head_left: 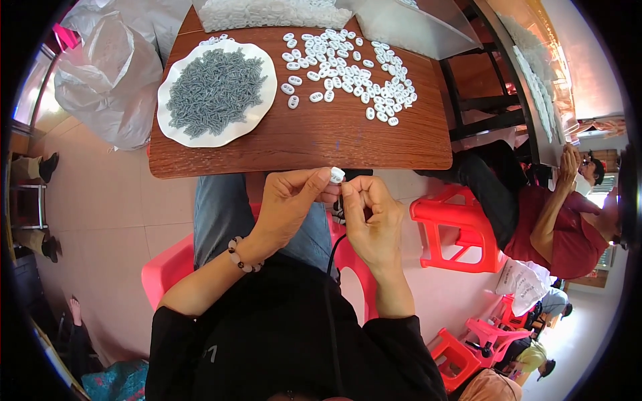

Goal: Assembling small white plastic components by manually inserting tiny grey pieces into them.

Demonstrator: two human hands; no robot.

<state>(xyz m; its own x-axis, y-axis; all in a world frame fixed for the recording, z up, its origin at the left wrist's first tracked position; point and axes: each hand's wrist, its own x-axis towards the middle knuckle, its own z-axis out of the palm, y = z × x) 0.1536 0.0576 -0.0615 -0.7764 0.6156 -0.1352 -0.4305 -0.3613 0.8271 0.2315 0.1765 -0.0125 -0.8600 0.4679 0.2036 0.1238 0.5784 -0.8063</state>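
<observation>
White oval piece (337, 175) in hand is pinched between the thumb and fingers of the left hand (287, 200), just off the near edge of the brown bench (267, 159) and above the person's lap. That grip is closed down to the width of the piece, holding it by its edge with one face partly showing. Close beside it, the right hand (374, 214) has thumb and forefinger brought together at the piece's lower right side; whether this second grip has hold of a small part, or only steadies the white piece, I cannot tell. Work on this one piece looks to be midway, since both hands meet at it and it is not set down. As for the rest, plenty seems left: a scalloped white plate (227, 136) on the left of the bench is heaped with slender grey pieces (215, 90), and loose white ovals (348, 87) lie spread across the middle and right, with a few more (217, 39) behind the plate. Those ovals show darker marks or openings, yet they are too small to tell finished from unfinished, so the number done cannot be judged. At the far edge, one clear container (274, 15) holds many pale pieces, and another (414, 30) stands tilted beside it; neither shows clearly whether its contents are stock or completed work.
</observation>
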